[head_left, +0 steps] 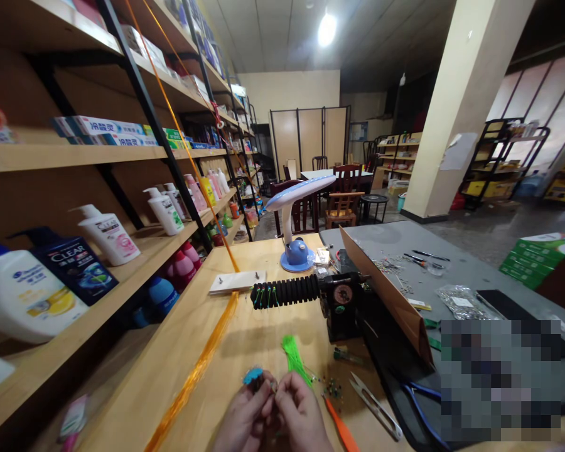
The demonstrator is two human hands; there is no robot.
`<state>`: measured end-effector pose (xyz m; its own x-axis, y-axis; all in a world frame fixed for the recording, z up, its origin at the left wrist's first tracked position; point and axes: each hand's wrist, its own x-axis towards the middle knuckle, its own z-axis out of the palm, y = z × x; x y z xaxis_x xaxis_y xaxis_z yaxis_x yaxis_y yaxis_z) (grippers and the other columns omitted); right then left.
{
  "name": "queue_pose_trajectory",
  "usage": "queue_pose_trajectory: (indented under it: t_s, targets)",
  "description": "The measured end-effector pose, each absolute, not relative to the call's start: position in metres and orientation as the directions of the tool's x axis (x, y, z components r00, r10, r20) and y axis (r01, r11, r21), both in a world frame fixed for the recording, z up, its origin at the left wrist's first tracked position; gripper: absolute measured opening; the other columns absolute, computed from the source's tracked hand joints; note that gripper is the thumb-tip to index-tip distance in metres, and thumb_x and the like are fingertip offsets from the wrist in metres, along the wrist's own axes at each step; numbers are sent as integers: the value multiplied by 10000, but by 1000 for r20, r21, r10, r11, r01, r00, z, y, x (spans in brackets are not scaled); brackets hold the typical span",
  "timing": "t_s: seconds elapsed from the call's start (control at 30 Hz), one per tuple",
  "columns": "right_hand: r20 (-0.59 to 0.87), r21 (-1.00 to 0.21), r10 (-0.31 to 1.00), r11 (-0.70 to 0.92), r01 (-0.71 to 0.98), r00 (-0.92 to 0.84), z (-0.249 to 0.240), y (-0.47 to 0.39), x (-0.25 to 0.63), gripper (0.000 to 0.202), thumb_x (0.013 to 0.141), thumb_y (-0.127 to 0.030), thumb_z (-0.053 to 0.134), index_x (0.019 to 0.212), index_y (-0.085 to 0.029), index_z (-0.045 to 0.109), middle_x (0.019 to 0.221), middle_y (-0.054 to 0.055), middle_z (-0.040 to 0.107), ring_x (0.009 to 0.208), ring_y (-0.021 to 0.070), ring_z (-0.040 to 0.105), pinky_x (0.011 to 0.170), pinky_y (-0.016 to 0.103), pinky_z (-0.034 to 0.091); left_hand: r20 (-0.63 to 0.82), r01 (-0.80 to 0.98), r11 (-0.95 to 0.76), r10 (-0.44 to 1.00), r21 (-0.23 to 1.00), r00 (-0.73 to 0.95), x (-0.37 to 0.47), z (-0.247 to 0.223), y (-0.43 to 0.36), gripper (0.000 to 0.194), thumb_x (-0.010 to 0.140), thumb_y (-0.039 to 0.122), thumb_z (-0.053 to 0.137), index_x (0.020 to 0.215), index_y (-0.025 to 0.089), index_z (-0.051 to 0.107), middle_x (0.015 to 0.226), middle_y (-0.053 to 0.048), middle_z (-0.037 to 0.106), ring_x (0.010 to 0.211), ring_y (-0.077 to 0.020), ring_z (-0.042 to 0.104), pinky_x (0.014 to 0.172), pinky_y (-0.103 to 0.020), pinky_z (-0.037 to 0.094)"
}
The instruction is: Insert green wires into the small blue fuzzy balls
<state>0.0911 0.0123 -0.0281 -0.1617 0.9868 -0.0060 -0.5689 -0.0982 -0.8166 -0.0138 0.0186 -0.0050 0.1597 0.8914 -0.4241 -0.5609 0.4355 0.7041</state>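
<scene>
My left hand [250, 411] is closed, with a small bright-blue tuft [253, 376] at its fingers, likely fibre or thread. Right beside it my right hand [300, 411] pinches with thumb and finger; the two hands nearly touch, and whatever tiny piece lies between the fingertips is too small to name. Just beyond them lies a bundle of neon-green strands [292, 355]. Small round beads or pin heads [333, 390] are scattered to the right, near an orange-handled tool [339, 424] and metal thread snips [375, 405].
A black ribbed roller [287, 292] with green threads joins a black device with a dial [343, 294]. Orange strands [198, 370] run under a white plate [238, 282]. Behind stands a blue-and-white lamp [296, 251]. Shelves of bottles [108, 235] line the left; a cardboard panel [386, 289] stands right.
</scene>
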Motion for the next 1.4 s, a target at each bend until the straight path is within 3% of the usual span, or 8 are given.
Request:
queue_pose_trajectory:
  t_s: [0.47,0.73,0.97,1.2,1.3,1.4]
  targets:
    - [-36,-844,991,-100,-527,-130,-22,12,89,566,683,-711,731,702,-212,465,520,-52,581,426,85,495,449,187,380,-352,-522,352,930,777,104,-16,-23,21,514,500,484,927,826,186,662,417,121,418,377,-62,411,402,-180,293]
    - [-3,-907,993,-52,-418,-116,-14,11,97,569,701,-725,706,711,-199,488,567,-28,598,488,84,491,484,193,357,-235,-422,227,971,878,33,-15,4,13,378,560,424,917,742,174,698,553,52,571,500,-81,489,475,-188,372]
    - [-22,-917,987,-84,-391,-162,-11,12,97,643,650,-780,688,834,-180,549,463,-86,521,402,66,403,433,183,313,-235,-325,225,972,919,9,-25,7,18,422,531,489,904,700,152,715,475,80,476,406,-30,291,398,-173,204]
    - [-66,-940,973,-135,-313,-221,-3,18,101,619,612,-770,709,756,-187,557,410,-106,467,345,61,371,388,183,281,-183,-270,164,982,949,-49,-32,17,20,376,520,430,911,693,154,723,515,73,497,428,-48,310,399,-192,223]
    - [-48,-958,978,-102,-268,-202,2,19,105,581,635,-734,724,719,-181,568,482,-74,510,419,73,439,410,177,294,-181,-265,166,983,950,-30,-32,24,20,373,531,430,908,683,150,714,545,67,516,459,-49,327,419,-182,246]
    - [-32,-966,976,-86,-243,-217,2,20,109,570,685,-712,706,837,-168,625,589,-12,617,529,123,543,421,180,301,-197,-271,186,980,944,-14,-31,29,20,407,517,445,916,694,149,701,552,67,524,472,-48,326,440,-177,254]
